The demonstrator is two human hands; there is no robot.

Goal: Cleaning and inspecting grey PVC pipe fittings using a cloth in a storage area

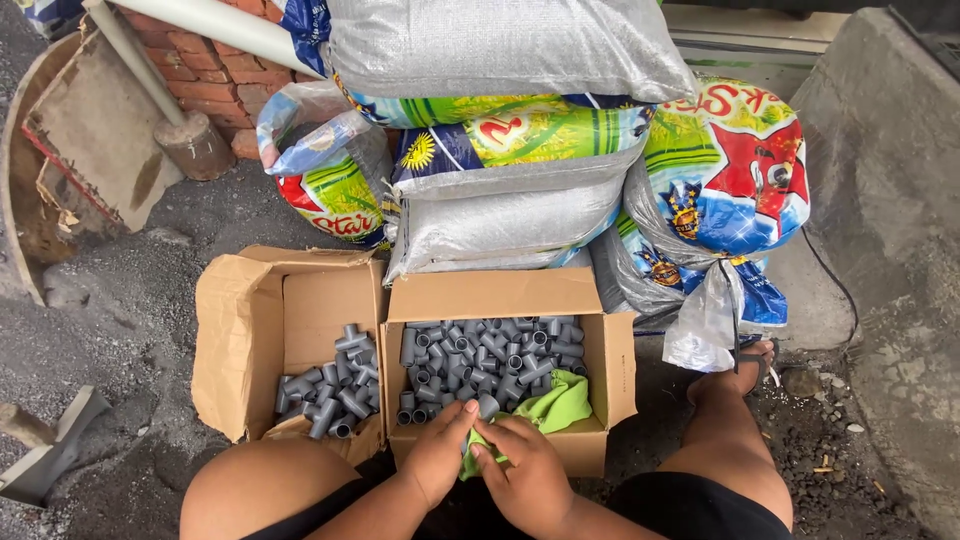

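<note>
we see our left hand (437,455) and right hand (527,478) meeting at six o'clock, both pinching a green cloth (545,410) at the near edge of the right box (590,440). whether a pipe fitting sits inside the cloth we cannot tell. as we judge it, the work is early: the right box is nearly full of grey pipe fittings (480,365), while the left box (240,340) at nine o'clock holds a smaller heap (335,390). the fingertips are hidden by the cloth, and the sacks (510,215) at twelve o'clock are cut off.
</note>
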